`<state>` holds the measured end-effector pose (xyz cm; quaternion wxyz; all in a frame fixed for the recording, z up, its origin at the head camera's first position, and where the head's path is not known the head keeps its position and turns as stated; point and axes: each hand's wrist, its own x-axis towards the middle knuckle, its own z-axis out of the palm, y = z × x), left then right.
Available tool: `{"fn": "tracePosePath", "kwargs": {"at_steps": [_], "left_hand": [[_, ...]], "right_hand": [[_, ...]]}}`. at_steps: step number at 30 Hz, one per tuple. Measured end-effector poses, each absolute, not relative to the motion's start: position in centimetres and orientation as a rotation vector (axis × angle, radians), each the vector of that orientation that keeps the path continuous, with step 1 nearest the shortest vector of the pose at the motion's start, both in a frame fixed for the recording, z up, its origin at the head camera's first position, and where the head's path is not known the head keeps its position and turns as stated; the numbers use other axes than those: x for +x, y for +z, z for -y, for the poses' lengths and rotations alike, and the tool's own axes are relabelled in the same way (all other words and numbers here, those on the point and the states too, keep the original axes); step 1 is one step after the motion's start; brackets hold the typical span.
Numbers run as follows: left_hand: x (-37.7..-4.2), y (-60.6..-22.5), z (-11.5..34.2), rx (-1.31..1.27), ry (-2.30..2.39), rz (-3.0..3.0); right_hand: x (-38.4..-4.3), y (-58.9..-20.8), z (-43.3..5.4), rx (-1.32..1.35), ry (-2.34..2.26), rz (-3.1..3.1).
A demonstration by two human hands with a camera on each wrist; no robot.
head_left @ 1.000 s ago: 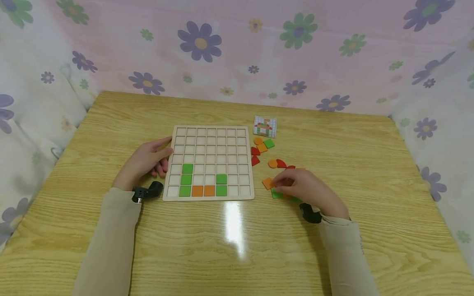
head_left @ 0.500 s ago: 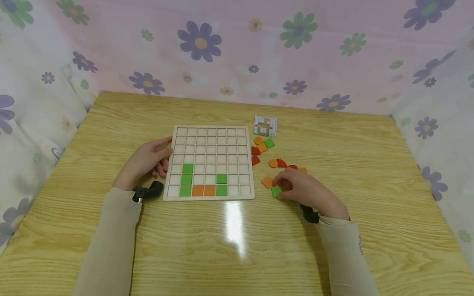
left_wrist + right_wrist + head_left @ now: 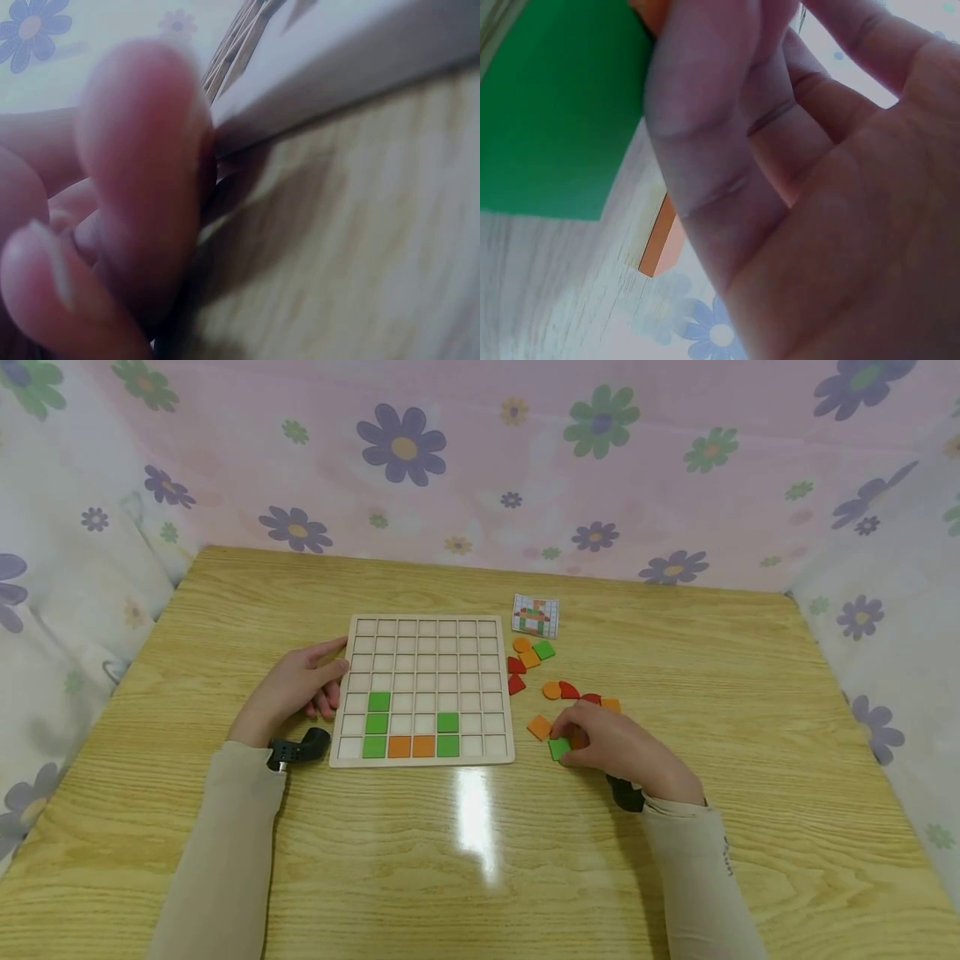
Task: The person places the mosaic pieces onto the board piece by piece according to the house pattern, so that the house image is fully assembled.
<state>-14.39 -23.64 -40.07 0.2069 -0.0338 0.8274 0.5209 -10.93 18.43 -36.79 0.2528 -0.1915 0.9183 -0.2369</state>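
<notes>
My left hand (image 3: 294, 685) rests against the left edge of a wooden grid board (image 3: 416, 766), thumb and index finger at its rim. In the left wrist view a blurred fingertip (image 3: 146, 105) meets the side of the board (image 3: 337, 67). On the board, green squares (image 3: 377, 724) form a column of three and a column of two, with two orange squares (image 3: 411, 747) between them at the bottom. My right hand (image 3: 626, 742) pinches a green square tile (image 3: 558, 749) between thumb and finger; that tile (image 3: 555, 112) looms large in the right wrist view.
An orange square (image 3: 538, 727) lies left of the right hand. Behind it are orange and red pieces (image 3: 568, 691). More loose pieces (image 3: 529, 657) lie by the board's right edge, below a small pattern card (image 3: 536, 617). A flowered cloth (image 3: 480, 468) hangs behind the table.
My right thumb and fingers have spread a little and closed on the green tile, which has shifted slightly. The nearby orange square has been nudged slightly left and away. The left hand stays put.
</notes>
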Motion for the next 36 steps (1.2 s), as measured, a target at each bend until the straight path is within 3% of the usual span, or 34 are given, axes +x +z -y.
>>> {"fn": "tracePosePath", "kwargs": {"at_steps": [9,21,36], "left_hand": [[-13.2,-36.9,22.5,-0.096,1.449,-2.293],[-14.4,-39.9,23.7,-0.087,1.455,-2.306],[-14.4,-40.2,23.7,-0.072,1.445,-2.324]], "right_hand": [[-11.0,-36.8,-18.5,-0.527,-0.680,-2.488],[-11.2,-37.2,-19.1,-0.534,-0.691,-2.498],[-11.2,-37.3,-18.8,-0.516,-0.803,-2.539]]}}
